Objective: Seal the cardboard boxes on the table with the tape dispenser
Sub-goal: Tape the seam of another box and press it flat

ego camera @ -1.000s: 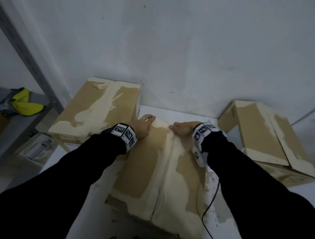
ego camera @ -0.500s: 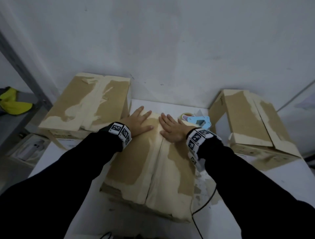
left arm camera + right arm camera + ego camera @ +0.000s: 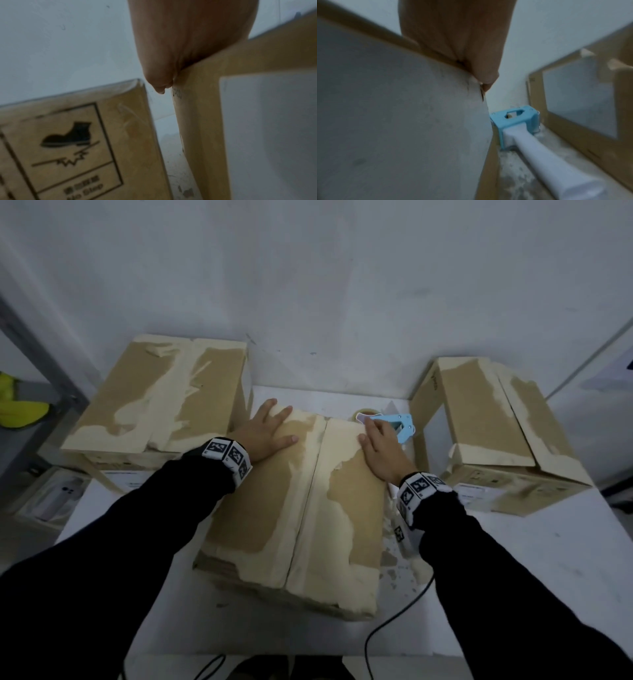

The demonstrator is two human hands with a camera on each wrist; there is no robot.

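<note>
The middle cardboard box [image 3: 294, 508] is pressed flat by the left hand [image 3: 265, 431], fingers spread. The right hand [image 3: 383, 453], fingers straight, is laid at its far right corner, beside the blue tape dispenser [image 3: 394, 422].

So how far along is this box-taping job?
Early on. The middle box has its flaps folded shut, the left hand pressing flat on it, but no fresh tape shows over its seam. The right hand lies open near the tape dispenser, not gripping it. Taping is still ahead; whether the side boxes are sealed is unclear.
</note>
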